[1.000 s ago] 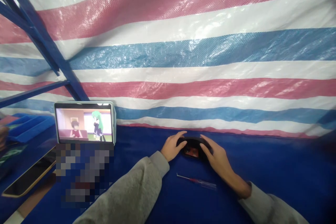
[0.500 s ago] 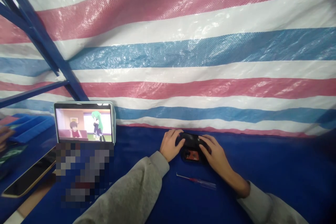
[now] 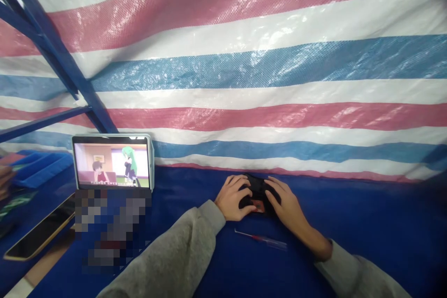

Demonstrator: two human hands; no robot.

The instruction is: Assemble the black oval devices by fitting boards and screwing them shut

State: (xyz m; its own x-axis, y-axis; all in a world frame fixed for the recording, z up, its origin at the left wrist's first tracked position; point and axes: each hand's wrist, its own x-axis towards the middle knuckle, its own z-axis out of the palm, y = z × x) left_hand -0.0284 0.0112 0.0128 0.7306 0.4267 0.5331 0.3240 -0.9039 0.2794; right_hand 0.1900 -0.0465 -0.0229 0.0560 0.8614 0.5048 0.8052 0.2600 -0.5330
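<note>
Blue counter (image 3: 370, 233), striped sheeting (image 3: 244, 72) behind: black device (image 3: 257, 186) sits between left hand (image 3: 234, 198) and right hand (image 3: 289, 207), fingers of both curled round its ends; best keep pressure even, thumbs light near red board (image 3: 259, 205).

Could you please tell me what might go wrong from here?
1. The left hand reaches over the edge of the reddish board showing at the black device, so a finger might press on it or smudge it.
2. The slim tool lies loose on the blue table, nearer the wearer than the device, so the left sleeve or the right hand could knock it away.
</note>
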